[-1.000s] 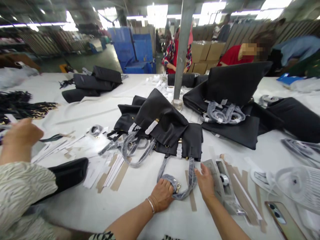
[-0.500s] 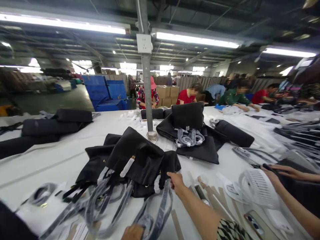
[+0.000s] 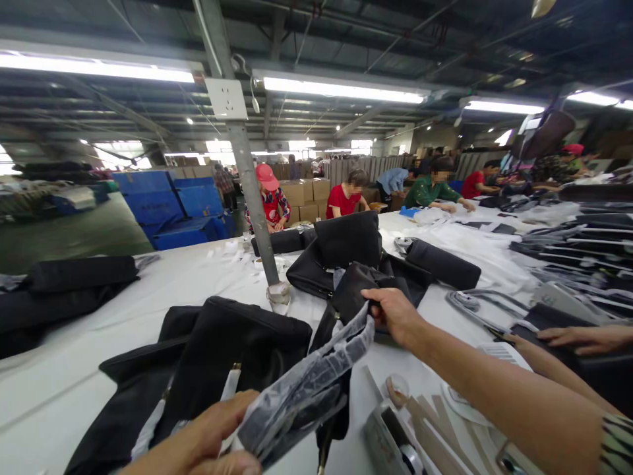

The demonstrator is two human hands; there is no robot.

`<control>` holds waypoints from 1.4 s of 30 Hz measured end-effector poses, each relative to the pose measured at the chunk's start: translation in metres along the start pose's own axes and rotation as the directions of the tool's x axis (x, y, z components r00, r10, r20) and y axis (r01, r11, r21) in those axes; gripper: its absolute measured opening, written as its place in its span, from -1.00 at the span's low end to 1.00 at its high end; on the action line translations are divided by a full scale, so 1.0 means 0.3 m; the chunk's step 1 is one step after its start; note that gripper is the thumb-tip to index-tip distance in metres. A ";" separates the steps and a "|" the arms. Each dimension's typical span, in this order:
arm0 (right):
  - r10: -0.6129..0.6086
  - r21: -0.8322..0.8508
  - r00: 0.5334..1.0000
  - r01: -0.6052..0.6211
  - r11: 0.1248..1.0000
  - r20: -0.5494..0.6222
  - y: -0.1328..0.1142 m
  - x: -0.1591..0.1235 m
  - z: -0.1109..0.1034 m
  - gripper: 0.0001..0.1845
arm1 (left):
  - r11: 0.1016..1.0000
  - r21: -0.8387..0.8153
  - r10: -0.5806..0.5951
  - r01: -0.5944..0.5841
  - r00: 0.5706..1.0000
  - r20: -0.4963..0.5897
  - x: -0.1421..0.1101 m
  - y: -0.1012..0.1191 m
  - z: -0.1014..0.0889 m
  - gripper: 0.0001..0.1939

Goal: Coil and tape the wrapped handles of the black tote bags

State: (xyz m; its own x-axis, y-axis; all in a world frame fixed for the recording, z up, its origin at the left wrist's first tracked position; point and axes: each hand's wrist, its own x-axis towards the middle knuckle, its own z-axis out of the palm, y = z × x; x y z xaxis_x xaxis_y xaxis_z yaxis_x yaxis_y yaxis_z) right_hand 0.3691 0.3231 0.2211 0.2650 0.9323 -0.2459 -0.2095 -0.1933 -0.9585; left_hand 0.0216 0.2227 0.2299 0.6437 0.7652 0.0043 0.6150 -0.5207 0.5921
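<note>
My left hand, low in the view, is closed around a bundle of bag straps in clear plastic wrap. My right hand pinches the edge of a black bag, close to the far end of those straps. The bag hangs partly behind the straps, so much of it is hidden. Left of it lie more black bags with white-wrapped hardware.
A grey post rises through the white table. Behind my right hand lies a stack of black bags. A co-worker's hands handle another bag at right. Cardboard strips lie near the front.
My right hand has lifted the bag's edge up and to the right, off the pile. My left hand has risen with the wrapped straps, now stretched between both hands. The view has shifted right.
</note>
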 end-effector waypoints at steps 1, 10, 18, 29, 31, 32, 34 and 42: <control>-0.030 0.021 0.999 0.031 0.999 -0.045 -0.048 0.014 -0.036 -0.74 | 0.999 -0.042 -0.003 0.006 0.997 0.082 0.069 0.044 -0.052 -0.48; -0.425 0.378 0.747 0.639 0.670 -0.510 -0.164 0.142 -0.171 -0.77 | 0.792 0.569 0.247 -0.220 0.969 0.030 0.806 0.071 -0.373 -0.64; 0.256 0.375 0.903 -0.117 0.920 -0.346 0.451 0.630 0.037 -0.89 | 0.534 0.841 0.068 0.089 0.987 -0.148 1.034 -0.345 -0.297 -0.36; 0.278 -0.034 0.915 -0.301 0.953 -0.292 0.461 1.029 -0.031 -0.88 | 0.664 0.639 -0.228 0.389 0.919 -0.323 0.352 -0.596 -0.173 -0.45; 0.251 -0.010 0.917 -0.267 0.964 -0.309 0.491 1.008 -0.025 -0.83 | 0.644 0.612 -0.273 0.459 0.885 -0.377 0.285 -0.602 -0.190 -0.43; 0.238 0.022 0.921 -0.243 0.970 -0.310 0.516 0.973 -0.011 -0.81 | 0.638 0.580 -0.298 0.507 0.856 -0.422 0.257 -0.609 -0.192 -0.43; 0.245 0.072 0.937 -0.235 0.969 -0.249 0.582 0.861 0.037 -0.81 | 0.631 0.462 -0.376 0.624 0.766 -0.521 0.202 -0.634 -0.181 -0.42; 0.173 -0.299 0.980 -0.138 0.944 0.095 0.882 0.352 0.300 -0.20 | 0.567 -0.112 -0.803 0.816 0.517 -0.297 -0.059 -0.748 0.036 -0.28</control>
State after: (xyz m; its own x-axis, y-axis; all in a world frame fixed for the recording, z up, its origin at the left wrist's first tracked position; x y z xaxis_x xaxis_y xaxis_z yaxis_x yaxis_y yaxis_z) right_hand 0.2570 0.3980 -0.0454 0.1341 0.9097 -0.3931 0.0471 -0.4021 -0.9144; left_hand -0.1230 0.3219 0.0882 -0.2967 0.9259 -0.2338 0.8231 0.3721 0.4291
